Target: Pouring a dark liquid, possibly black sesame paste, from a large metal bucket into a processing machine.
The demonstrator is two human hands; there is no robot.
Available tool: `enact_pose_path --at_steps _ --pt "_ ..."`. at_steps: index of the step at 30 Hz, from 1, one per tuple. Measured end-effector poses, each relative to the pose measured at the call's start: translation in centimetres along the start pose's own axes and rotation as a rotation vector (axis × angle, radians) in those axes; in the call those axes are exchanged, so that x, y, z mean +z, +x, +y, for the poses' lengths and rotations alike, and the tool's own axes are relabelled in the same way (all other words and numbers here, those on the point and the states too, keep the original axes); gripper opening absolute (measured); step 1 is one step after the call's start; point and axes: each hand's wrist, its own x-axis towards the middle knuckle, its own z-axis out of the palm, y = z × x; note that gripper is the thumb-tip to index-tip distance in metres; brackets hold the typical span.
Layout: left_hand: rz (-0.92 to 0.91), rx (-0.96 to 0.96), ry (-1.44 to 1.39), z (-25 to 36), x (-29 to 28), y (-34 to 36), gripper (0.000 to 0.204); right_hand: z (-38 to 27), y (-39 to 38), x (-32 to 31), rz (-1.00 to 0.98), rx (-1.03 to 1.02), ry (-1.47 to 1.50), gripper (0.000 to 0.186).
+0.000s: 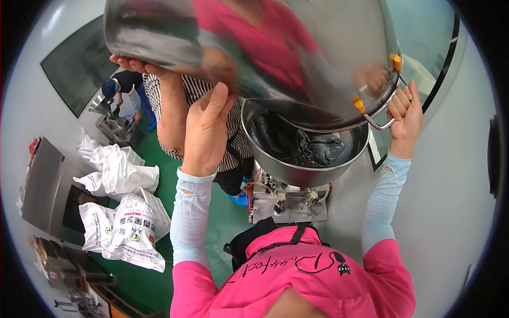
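Note:
A large polished steel pot [159,45] is held up and tilted on its side, its rim low at the right over a steel hopper bowl [305,172]. Thick, glossy black paste [318,148] lies in the bowl. My right hand [405,108] is closed around the pot's wire handle [383,126], beside its yellow sleeves. Against the pot's lower side, my left hand [208,124] bears on the metal with its thumb up; its other fingers are partly hidden. A co-worker's hand [135,64] supports the pot farther left. The pot's inside is out of sight.
Below the bowl stands a machine base [289,209] with valves and tubing. A co-worker in a striped shirt [233,119] stands close behind the pot. White sacks [124,172] lie on the green floor at left; another person [127,85] bends over a machine farther back.

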Motion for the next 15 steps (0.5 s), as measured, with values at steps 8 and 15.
enact_pose_path --at_steps 8,15 --pt "-0.055 -0.045 -0.046 -0.1 0.0 -0.3 0.036 0.1 -0.2 -0.9 0.042 -0.012 -0.03 0.032" --pt "-0.054 -0.066 -0.026 -0.1 0.7 -0.6 0.035 0.1 -0.5 -2.2 0.163 -0.036 -0.069 0.035"
